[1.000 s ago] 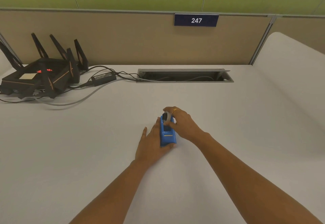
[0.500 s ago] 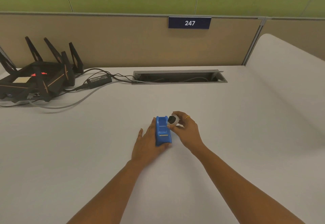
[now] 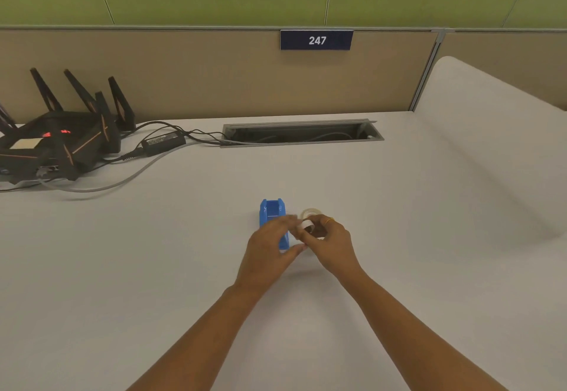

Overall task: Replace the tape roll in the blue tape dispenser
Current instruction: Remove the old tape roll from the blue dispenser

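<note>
The blue tape dispenser (image 3: 271, 211) stands on the white desk (image 3: 184, 268), its open cradle showing with no roll in it. My right hand (image 3: 329, 242), with a ring on one finger, holds a pale clear tape roll (image 3: 310, 213) just right of the dispenser. My left hand (image 3: 270, 248) hovers over the dispenser's near end and hides it. Its fingers are spread and blurred, the fingertips close to the roll; whether they touch it is unclear.
A black router (image 3: 58, 142) with upright antennas sits at the back left, with a power adapter (image 3: 164, 140) and cables trailing into a cable slot (image 3: 302, 133) in the desk. A beige partition with a "247" plate (image 3: 316, 40) stands behind.
My right hand lifted the tape roll out of the dispenser and moved it right. My left hand let go of the dispenser's side and rose toward the roll.
</note>
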`<state>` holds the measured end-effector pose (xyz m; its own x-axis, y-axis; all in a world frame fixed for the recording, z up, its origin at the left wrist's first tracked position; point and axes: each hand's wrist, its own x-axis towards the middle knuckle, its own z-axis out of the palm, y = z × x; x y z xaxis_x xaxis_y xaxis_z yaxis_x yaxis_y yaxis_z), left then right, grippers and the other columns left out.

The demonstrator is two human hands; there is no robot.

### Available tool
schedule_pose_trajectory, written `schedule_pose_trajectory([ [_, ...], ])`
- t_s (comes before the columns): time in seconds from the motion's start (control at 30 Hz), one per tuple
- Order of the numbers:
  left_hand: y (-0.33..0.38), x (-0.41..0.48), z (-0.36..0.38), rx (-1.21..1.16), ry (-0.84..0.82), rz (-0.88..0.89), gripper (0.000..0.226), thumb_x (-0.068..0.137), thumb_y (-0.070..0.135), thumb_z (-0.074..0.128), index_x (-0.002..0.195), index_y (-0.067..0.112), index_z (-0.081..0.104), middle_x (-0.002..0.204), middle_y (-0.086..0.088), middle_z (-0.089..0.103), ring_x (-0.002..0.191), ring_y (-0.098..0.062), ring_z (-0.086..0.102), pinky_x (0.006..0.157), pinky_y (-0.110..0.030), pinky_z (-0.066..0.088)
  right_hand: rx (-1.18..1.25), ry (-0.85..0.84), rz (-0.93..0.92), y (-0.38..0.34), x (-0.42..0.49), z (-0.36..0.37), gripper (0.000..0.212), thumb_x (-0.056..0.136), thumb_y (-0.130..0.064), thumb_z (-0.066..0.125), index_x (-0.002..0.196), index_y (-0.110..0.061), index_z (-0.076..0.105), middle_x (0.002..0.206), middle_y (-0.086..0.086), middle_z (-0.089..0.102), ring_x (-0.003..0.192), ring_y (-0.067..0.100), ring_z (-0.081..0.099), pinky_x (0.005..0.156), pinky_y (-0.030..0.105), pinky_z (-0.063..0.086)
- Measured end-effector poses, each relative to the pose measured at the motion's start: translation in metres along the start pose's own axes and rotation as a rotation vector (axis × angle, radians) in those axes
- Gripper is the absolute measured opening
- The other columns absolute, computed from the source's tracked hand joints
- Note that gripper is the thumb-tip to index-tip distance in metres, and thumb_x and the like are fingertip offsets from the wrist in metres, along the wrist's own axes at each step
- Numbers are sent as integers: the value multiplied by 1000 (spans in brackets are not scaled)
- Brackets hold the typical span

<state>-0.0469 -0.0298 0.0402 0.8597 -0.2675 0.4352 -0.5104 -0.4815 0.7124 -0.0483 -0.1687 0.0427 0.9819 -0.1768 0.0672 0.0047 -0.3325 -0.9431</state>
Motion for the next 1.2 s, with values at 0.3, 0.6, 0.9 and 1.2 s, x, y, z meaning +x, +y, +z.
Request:
schedule_pose_trajectory([
  [0.3,20,5,8,-278,85,-296,27,76,16,68,82,42,65,74,23,63,73,15,60,66,3,41,129,-122,80,-3,-14,-16,36,85,-43,53,108,-16,62,94,2,68,83,9,60,58,13,50],
  [0.6,15,2,15,-326,124,-464,34,72,16,72,71,48,60,70,18,64,71,3,62,57,2,40,215,-153,67,2,-21,-18,32,87,-16,58,119,-13,57,116,6,66,110,15,59,98,27,45],
  [0.9,14,-2,20,-234,176,-504,17,69,19,74,86,19,70,67,14,62,67,4,59,58,-3,41,267,-60,77,7,-23,-10,23,82,-14,64,105,-17,63,95,2,70,89,7,65,67,3,47],
  [1.2,13,-4,23,-226,175,-535,16,70,18,73,86,19,70,66,16,60,62,7,59,57,-2,39,298,-121,116,7,-24,-14,33,81,-16,66,113,-17,56,104,-1,63,87,16,68,77,18,50],
])
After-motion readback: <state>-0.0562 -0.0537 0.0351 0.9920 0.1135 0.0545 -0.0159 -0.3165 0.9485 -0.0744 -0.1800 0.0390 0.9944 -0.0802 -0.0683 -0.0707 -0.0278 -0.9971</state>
